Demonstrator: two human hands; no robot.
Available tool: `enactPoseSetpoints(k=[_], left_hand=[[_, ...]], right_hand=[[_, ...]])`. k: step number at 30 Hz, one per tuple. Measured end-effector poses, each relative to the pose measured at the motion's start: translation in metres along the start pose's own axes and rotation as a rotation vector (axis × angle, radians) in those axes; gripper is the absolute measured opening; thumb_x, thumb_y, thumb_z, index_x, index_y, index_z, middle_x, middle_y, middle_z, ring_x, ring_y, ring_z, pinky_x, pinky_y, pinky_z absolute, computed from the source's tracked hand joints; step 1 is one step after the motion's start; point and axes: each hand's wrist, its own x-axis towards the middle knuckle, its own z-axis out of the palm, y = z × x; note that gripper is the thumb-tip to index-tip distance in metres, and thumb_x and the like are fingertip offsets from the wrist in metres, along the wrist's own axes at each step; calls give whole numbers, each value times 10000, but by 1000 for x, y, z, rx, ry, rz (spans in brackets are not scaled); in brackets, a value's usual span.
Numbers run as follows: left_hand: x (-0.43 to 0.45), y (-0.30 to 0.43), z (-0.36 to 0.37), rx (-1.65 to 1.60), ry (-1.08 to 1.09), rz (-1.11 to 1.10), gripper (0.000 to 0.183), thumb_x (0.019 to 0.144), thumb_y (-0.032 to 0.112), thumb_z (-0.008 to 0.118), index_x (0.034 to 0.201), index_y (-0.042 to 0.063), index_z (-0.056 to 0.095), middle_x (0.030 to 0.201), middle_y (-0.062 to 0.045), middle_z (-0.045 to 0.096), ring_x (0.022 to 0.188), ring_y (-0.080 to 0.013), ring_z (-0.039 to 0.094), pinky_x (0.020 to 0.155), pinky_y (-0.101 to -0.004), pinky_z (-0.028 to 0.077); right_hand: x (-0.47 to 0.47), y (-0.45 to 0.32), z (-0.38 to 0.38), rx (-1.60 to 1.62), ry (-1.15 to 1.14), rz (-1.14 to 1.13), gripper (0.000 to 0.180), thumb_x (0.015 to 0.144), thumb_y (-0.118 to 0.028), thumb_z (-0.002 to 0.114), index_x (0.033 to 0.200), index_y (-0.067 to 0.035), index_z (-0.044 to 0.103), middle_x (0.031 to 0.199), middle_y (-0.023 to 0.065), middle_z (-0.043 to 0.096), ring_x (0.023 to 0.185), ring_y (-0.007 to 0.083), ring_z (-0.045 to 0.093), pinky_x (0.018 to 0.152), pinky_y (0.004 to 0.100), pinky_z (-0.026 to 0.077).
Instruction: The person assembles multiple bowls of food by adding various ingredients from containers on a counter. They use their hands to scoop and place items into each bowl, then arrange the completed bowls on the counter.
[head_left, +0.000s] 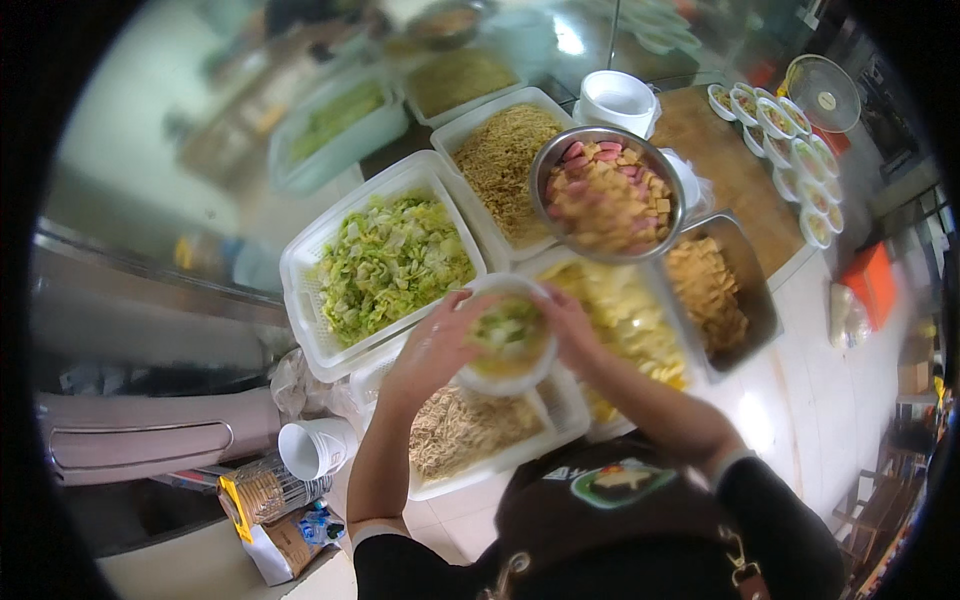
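Both my hands are around a white bowl (506, 379) that holds chopped lettuce and other food, blurred by motion. My left hand (442, 337) is at the bowl's left side, its fingers over the near part of the lettuce. My right hand (570, 322) grips the right rim. Left of the bowl is a white basket (300, 315) of chopped lettuce. Below it lies a white basket (450, 487) of pale brown shreds. To the right is a tray of yellow pieces (637, 307). Above stands a steel bowl (540, 202) of tan cubes and pink slices.
A tub of yellow-brown shreds (502, 157) and stacked white bowls (616, 101) stand at the back. A steel pan (757, 322) holds tan pieces. Several filled bowls (780, 120) cover the wooden board's (697, 142) far end. A white bucket (304, 450) is at lower left.
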Motion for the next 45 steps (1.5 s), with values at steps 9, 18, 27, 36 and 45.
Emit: enactPoseSetpoints(k=[9, 18, 27, 36, 45], left_hand=[[11, -17, 49, -19, -49, 188, 188, 767, 49, 625, 953, 63, 610, 925, -84, 583, 809, -230, 592, 747, -316, 479], [70, -279, -26, 404, 489, -389, 171, 773, 75, 620, 938, 31, 613, 908, -136, 617, 847, -309, 592, 729, -398, 479], [47, -288, -24, 125, 566, -473, 200, 801, 30, 585, 999, 54, 595, 850, -175, 613, 766, -290, 603, 673, -365, 486], [29, -75, -59, -586, 19, -190, 275, 804, 10, 590, 1069, 68, 546, 979, -39, 587, 764, -117, 570, 638, -243, 473], [51, 10, 26, 10, -76, 160, 398, 728, -5, 646, 1102, 63, 527, 1104, -142, 504, 919, -274, 541, 816, -322, 450]], right_hand=[[2, 10, -18, -16, 138, 26, 266, 906, -154, 536, 1133, -14, 551, 1005, 31, 606, 899, 107, 560, 785, 252, 455], [-4, -5, -39, 63, 189, 37, 262, 914, -150, 522, 1138, -15, 550, 1007, 41, 607, 915, 117, 559, 807, 260, 460], [-7, -4, -50, -1, 226, 34, 270, 908, -149, 527, 1138, -8, 545, 1032, 50, 595, 920, 123, 553, 807, 259, 454], [14, -2, -28, 33, 188, 42, 245, 904, -136, 529, 1107, -4, 569, 973, 45, 615, 895, 117, 561, 812, 256, 453], [10, -9, -50, 31, 170, -22, 270, 908, -153, 530, 1130, -1, 553, 1010, 57, 601, 916, 127, 557, 813, 265, 455]])
